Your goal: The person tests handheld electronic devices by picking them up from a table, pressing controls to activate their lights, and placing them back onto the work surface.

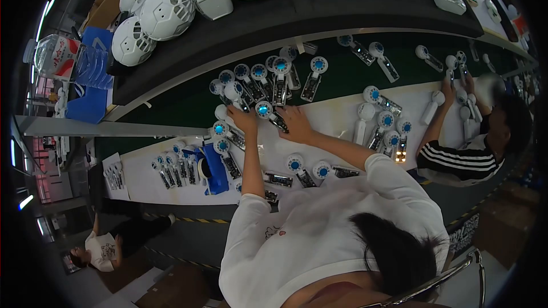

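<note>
My left hand (244, 120) is closed at the lower end of a white-headed device (234, 91) on the dark green strip. To its right, my right hand (295, 124) has its fingers on the handle of a device with a round blue-centred head (264, 109), whose dark handle with exposed electronics slants down to the right. Just beyond both hands several similar devices (279, 80) lie close together, heads away from me. Another blue-centred device (220, 130) lies below my left hand. The fingertips of both hands are partly hidden.
A dark shelf (319, 8) with white housings (167, 13) runs above the work area. A blue holder (214, 170) stands at the left, and more devices (321, 170) lie near my forearms. A co-worker (468, 148) handles devices at the right. Another person (103, 251) is at lower left.
</note>
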A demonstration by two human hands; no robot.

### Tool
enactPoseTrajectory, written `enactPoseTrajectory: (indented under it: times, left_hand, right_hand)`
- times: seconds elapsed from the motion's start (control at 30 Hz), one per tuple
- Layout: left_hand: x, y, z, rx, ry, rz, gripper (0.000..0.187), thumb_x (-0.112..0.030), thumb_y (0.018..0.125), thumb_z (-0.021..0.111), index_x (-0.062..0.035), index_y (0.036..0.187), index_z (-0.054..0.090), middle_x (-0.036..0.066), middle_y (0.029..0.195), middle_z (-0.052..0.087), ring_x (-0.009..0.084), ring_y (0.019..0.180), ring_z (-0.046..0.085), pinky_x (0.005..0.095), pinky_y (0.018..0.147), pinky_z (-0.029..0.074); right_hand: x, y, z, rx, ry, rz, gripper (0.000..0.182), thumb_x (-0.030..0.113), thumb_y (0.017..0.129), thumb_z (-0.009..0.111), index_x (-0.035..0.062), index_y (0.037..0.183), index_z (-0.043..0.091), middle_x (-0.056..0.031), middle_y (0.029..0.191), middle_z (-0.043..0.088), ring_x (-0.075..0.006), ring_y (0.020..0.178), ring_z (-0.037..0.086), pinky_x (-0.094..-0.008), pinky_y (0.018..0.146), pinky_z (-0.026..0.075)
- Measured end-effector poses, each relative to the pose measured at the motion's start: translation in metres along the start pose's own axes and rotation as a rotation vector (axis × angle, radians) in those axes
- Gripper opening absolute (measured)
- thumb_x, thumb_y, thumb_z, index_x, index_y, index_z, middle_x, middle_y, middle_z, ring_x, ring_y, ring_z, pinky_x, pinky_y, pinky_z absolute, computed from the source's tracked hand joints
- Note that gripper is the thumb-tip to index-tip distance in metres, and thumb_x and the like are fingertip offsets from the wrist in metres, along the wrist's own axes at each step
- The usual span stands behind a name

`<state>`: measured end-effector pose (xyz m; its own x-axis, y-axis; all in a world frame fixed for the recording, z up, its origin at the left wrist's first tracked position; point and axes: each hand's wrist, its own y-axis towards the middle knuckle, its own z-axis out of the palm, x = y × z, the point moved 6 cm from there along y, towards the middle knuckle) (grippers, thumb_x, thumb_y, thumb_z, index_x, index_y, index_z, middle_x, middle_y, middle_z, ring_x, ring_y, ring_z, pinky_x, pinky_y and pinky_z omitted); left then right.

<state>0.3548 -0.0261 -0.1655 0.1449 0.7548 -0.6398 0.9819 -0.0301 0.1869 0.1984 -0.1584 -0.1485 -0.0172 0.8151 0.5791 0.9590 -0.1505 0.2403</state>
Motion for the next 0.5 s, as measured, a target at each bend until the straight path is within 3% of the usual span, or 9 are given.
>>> enactPoseTrajectory:
  times: [0.03,0.1,0.2,0.3,0.43,0.5]
  left_hand:
    - [-0.005,-0.007,-0.005,0.001,-0.002,-0.001,0.08,-0.012,0.056,0.076,0.004,0.122,0.032,0.025,0.128,0.031,0.0415,0.111,0.043,0.0431,0.086,0.042]
    - [-0.009,-0.022,-0.02,-0.017,-0.029,-0.041,0.078,-0.011,0.057,0.075,0.0043,0.121,0.033,0.026,0.123,0.034,0.0437,0.108,0.042,0.0431,0.087,0.041]
    - [0.001,-0.046,-0.035,-0.021,-0.08,-0.043,0.075,-0.009,0.057,0.074,0.0048,0.119,0.035,0.026,0.118,0.035,0.0447,0.105,0.042,0.0436,0.087,0.04]
    - [-0.004,-0.072,-0.068,-0.038,-0.076,-0.038,0.069,-0.007,0.055,0.072,0.0056,0.113,0.038,0.027,0.115,0.036,0.0445,0.106,0.04,0.0465,0.089,0.036]
    - [0.025,-0.1,-0.091,-0.022,-0.074,0.015,0.064,-0.005,0.053,0.072,0.0063,0.108,0.04,0.027,0.11,0.04,0.0435,0.104,0.04,0.0476,0.09,0.032]
    - [0.036,-0.112,-0.096,-0.046,-0.091,0.042,0.063,-0.005,0.053,0.071,0.0063,0.107,0.041,0.026,0.108,0.041,0.0431,0.103,0.04,0.0471,0.09,0.033]
  right_hand:
    - [0.012,-0.005,0.007,0.001,-0.002,0.0,0.077,0.026,0.064,0.067,0.0011,0.128,0.033,-0.0201,0.117,0.039,-0.0333,0.106,0.038,-0.0452,0.09,0.033]
    - [0.019,-0.008,0.022,-0.001,0.036,0.226,0.067,0.021,0.067,0.065,-0.0005,0.124,0.037,-0.0183,0.114,0.041,-0.0319,0.102,0.041,-0.0409,0.085,0.036]
    - [-0.002,-0.001,0.066,0.027,-0.038,0.137,0.061,0.013,0.07,0.064,0.0001,0.123,0.037,-0.0189,0.113,0.041,-0.033,0.101,0.042,-0.0402,0.086,0.036]
    - [0.009,-0.01,0.034,0.047,0.197,0.067,0.058,0.005,0.072,0.061,-0.0002,0.124,0.036,-0.0194,0.112,0.04,-0.0345,0.102,0.041,-0.0413,0.088,0.036]
    - [0.007,-0.045,-0.001,-0.001,0.263,-0.015,0.063,0.005,0.072,0.062,0.0022,0.127,0.032,-0.0214,0.113,0.038,-0.0372,0.102,0.04,-0.0415,0.091,0.034]
    - [-0.005,-0.058,-0.03,-0.165,0.281,0.142,0.061,0.005,0.074,0.062,0.0008,0.127,0.032,-0.0231,0.114,0.036,-0.0374,0.102,0.04,-0.0415,0.091,0.033]
